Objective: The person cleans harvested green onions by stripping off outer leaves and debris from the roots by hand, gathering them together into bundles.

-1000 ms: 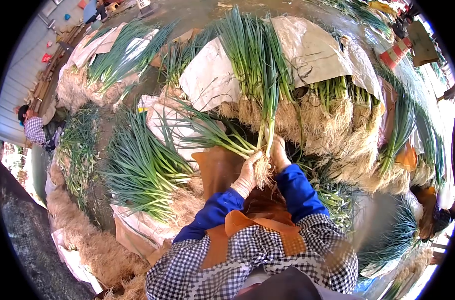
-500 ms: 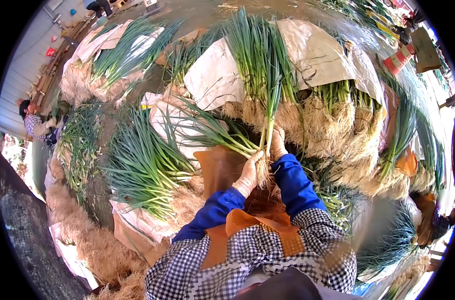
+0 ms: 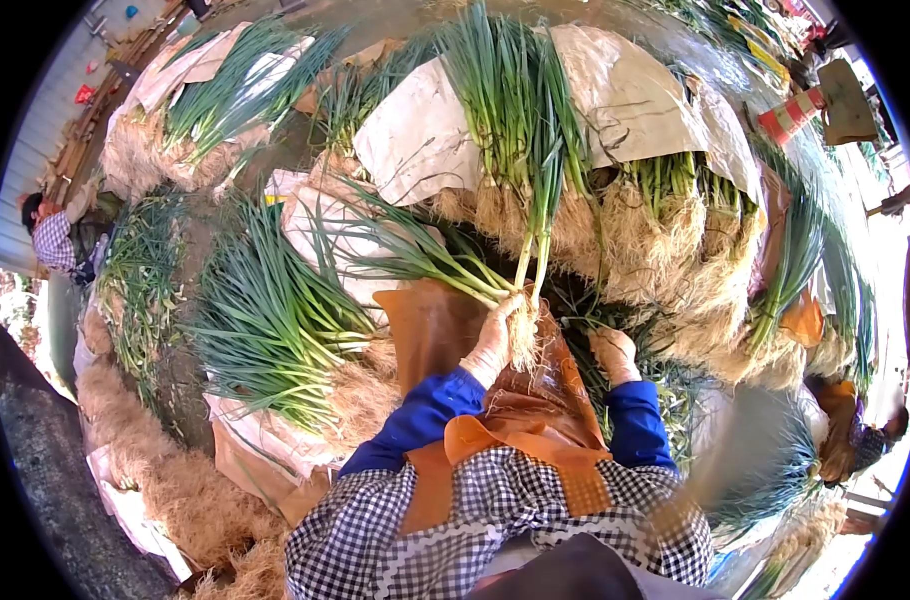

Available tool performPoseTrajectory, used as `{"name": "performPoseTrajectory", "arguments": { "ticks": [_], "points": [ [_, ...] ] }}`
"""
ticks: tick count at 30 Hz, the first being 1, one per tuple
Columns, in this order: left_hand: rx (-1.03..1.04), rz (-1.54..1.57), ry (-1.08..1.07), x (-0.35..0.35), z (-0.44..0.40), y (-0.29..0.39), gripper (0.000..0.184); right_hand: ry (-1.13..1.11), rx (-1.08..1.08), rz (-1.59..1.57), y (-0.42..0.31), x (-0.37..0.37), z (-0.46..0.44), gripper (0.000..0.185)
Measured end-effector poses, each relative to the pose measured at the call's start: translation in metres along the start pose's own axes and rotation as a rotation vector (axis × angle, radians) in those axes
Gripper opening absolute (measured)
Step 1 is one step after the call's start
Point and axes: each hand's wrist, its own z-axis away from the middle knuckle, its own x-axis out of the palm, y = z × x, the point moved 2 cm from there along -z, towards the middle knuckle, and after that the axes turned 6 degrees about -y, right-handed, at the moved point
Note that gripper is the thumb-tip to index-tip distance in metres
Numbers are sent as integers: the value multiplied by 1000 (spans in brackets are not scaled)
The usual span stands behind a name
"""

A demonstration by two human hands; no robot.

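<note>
My left hand [image 3: 491,345] is closed around several green onions [image 3: 481,281] just above their pale, hairy roots. Some of their stalks fan out to the left, while others point up and away from me. My right hand [image 3: 612,353] is apart from them, low on the right beside loose green leaves [image 3: 665,385]. Its fingers look pinched together; thin green strands lie by the fingertips, but what they hold cannot be made out. Under the held onions hangs a brown apron [image 3: 430,335]. To the left lies a big pile of green onions [image 3: 275,320], roots toward me.
Ahead, bundled onions with thick roots [image 3: 665,245] lie partly under a pale sheet [image 3: 625,95]. A band of roots [image 3: 165,470] runs along the lower left. A co-worker [image 3: 55,235] is at the far left. A red-and-white object [image 3: 790,115] stands upper right.
My right hand has let go of the onions and moved right and down toward the loose leaves. My left hand keeps its hold in nearly the same place. The view has shifted slightly.
</note>
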Motion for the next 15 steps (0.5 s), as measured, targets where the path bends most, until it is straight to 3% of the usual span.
{"name": "performPoseTrajectory", "arguments": {
  "ticks": [1, 2, 4, 5, 6, 8, 9, 10, 11, 13, 14, 15],
  "points": [
    [-16, 0, -50, 0, -2, -2, 20, -106, 197, -88, -12, -26, 4, 11],
    [61, -97, 31, 15, 3, 1, 20, 1, 292, -342, -38, -62, 0, 12],
    [230, -95, 80, 22, 4, -2, 11, 272, 186, -1047, -107, -127, -7, 15],
    [219, -85, 147, 2, -5, -13, 11, 294, 46, -1050, -118, -126, -24, 16],
    [271, -66, 53, 6, -2, -12, 13, 311, -97, -1056, -129, -125, -41, 18],
    [283, -67, 40, -1, -3, -14, 15, 363, -39, -426, -150, -138, -66, 22],
    [287, -70, 34, -7, -6, -16, 15, 196, 125, -1033, -149, -128, -75, 27],
    [301, -77, 44, -13, -10, -18, 16, 201, 118, -1032, -140, -117, -89, 27],
    [318, -80, 55, -15, -14, -17, 17, 235, -79, -708, -127, -103, -107, 29],
    [260, -11, 36, -12, -12, -13, 18, 14, 95, -927, -133, -104, -127, 30],
    [188, 48, 19, -12, -9, -13, 19, -99, 121, -1230, -129, -104, -125, 29],
    [190, 24, -54, -18, -12, -12, 20, -43, 155, -1231, -131, -104, -123, 28]
  ]
}}
